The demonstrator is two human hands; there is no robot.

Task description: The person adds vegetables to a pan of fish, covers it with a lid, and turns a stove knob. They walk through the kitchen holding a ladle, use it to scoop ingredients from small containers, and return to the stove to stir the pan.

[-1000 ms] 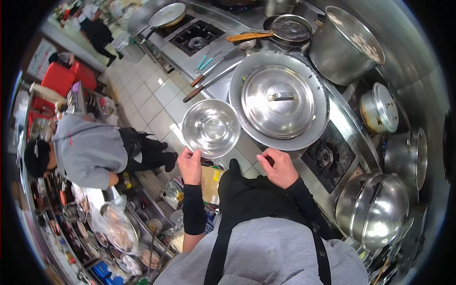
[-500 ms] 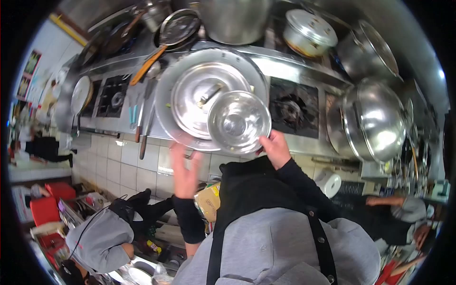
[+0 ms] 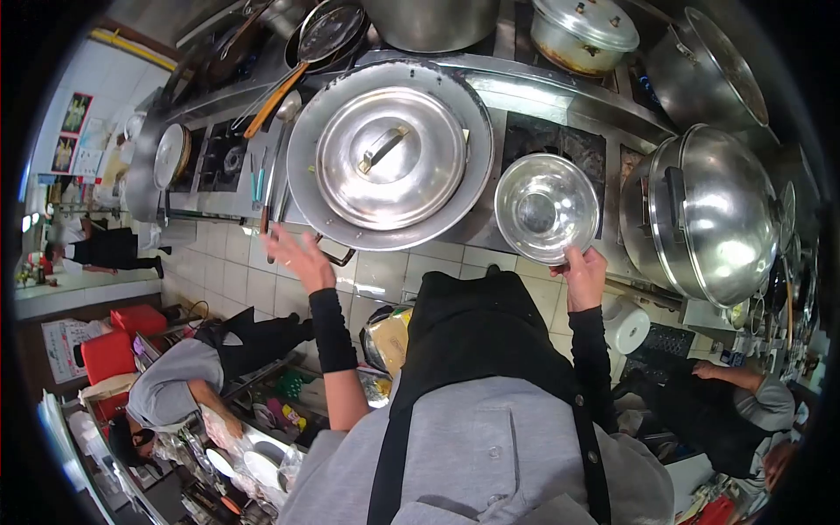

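My right hand [image 3: 584, 268] grips the near rim of a shiny metal bowl [image 3: 547, 208], held over the burner on the right. The inside of the bowl faces up and shows nothing in it. My left hand [image 3: 300, 259] is open, fingers spread, holding nothing, just in front of the stove edge. Closest to it are the long dark handles of utensils and a handle of the large wide pan [image 3: 302, 175]. Inside that pan lies a round metal lid [image 3: 350, 131] with a bar handle on top.
A large domed steel pot [image 3: 726, 214] stands at the right. At the back are a stockpot [image 3: 429, 22], a lidded pot [image 3: 584, 39] and a wooden-handled strainer [image 3: 280, 96]. Co-workers in grey shirts [image 3: 179, 381] stand behind me on both sides. A white stool [image 3: 627, 325] is at floor level.
My right hand has carried the bowl rightward, away from the lid and over the burner. My left hand has moved left, its fingers spread.
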